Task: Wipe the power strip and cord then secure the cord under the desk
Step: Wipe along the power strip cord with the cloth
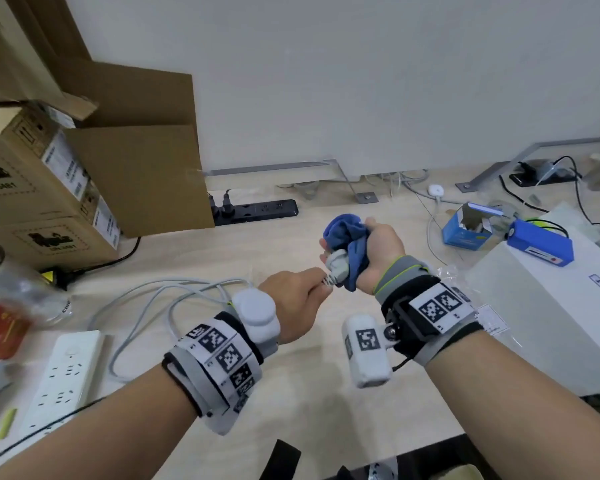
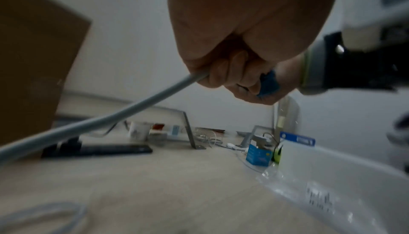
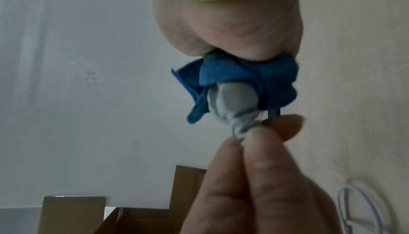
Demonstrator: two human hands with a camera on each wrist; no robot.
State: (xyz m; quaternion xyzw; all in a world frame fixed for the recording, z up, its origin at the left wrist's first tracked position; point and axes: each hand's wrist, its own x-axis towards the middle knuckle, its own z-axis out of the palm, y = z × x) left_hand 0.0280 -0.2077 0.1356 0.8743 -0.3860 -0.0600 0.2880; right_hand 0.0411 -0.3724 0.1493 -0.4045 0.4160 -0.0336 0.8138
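Observation:
My right hand [image 1: 378,244] grips a bunched blue cloth [image 1: 347,233] wrapped around the grey plug [image 1: 338,263] at the cord's end, held above the desk. My left hand [image 1: 321,284] pinches the ribbed cord neck just below the plug. The right wrist view shows the cloth [image 3: 243,76] around the plug [image 3: 232,101], with the left fingers [image 3: 254,159] pinching below it. The grey cord [image 2: 110,115] runs out of my left hand [image 2: 232,54] and lies in loops [image 1: 153,299] leading towards the white power strip [image 1: 66,372] at the lower left of the desk.
Cardboard boxes [image 1: 49,188] stand at the back left, with a black power strip [image 1: 257,211] beside them by the wall. A large white box [image 1: 551,306] sits at the right, with a blue carton [image 1: 468,230] and a blue pack [image 1: 541,245] behind it. Loose cables lie at the back right.

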